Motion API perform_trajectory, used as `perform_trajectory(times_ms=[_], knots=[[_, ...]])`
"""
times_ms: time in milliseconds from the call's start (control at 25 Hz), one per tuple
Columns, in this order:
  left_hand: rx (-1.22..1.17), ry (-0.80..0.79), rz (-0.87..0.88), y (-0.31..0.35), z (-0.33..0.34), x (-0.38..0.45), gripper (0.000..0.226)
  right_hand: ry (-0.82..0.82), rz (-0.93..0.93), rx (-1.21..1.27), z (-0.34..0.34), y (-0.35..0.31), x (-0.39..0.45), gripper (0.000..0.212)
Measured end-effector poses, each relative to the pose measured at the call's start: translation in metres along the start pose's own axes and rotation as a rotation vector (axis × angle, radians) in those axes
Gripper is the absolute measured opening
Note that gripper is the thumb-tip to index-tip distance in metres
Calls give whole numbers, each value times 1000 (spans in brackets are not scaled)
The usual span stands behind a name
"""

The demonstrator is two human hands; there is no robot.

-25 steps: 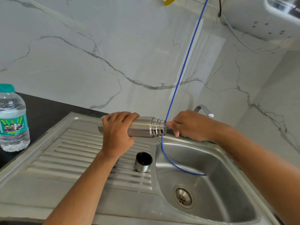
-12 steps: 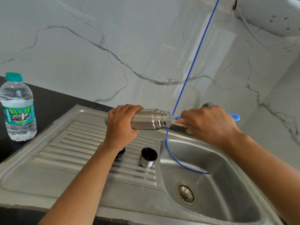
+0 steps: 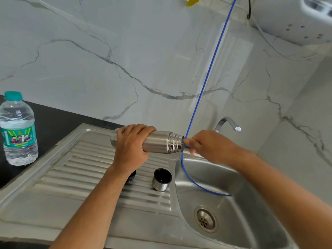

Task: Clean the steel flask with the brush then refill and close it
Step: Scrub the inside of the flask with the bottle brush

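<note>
My left hand point(image 3: 130, 150) grips the steel flask point(image 3: 158, 144) horizontal over the sink point(image 3: 233, 203), long axis L-R, mouth facing my right hand point(image 3: 210, 147). Right fingers pinched at the mouth, probably on the brush handle, brush hidden inside. Flask cup point(image 3: 161, 179) sits open-end up on the drainboard.
</note>
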State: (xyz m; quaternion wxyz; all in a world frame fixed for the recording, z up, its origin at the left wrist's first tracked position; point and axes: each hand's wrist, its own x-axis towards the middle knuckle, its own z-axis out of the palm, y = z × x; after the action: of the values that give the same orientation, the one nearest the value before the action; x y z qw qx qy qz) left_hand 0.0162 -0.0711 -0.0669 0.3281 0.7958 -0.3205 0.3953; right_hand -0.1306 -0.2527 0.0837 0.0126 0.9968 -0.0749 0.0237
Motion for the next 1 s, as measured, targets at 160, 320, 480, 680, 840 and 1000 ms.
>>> perform_trajectory(times_ms=[160, 320, 480, 680, 840, 1000], knots=[[-86, 23, -154, -2, 4, -1, 77, 625, -175, -757, 18, 4, -2, 26], [-100, 5, -119, 5, 6, -3, 77, 547, -268, -660, 6, 7, 2, 47], [-81, 7, -46, 2, 5, -3, 74, -10, -55, -154, -12, 23, 8, 64], [-36, 50, -111, -8, 0, -1, 78, -62, -53, 37, -34, 59, -9, 59], [-50, 66, -101, 9, 0, 1, 73, 129, -128, -335, -16, 28, -3, 46], [-38, 61, -38, -1, -8, 3, 74, 170, -179, -495, -13, 23, -6, 50]])
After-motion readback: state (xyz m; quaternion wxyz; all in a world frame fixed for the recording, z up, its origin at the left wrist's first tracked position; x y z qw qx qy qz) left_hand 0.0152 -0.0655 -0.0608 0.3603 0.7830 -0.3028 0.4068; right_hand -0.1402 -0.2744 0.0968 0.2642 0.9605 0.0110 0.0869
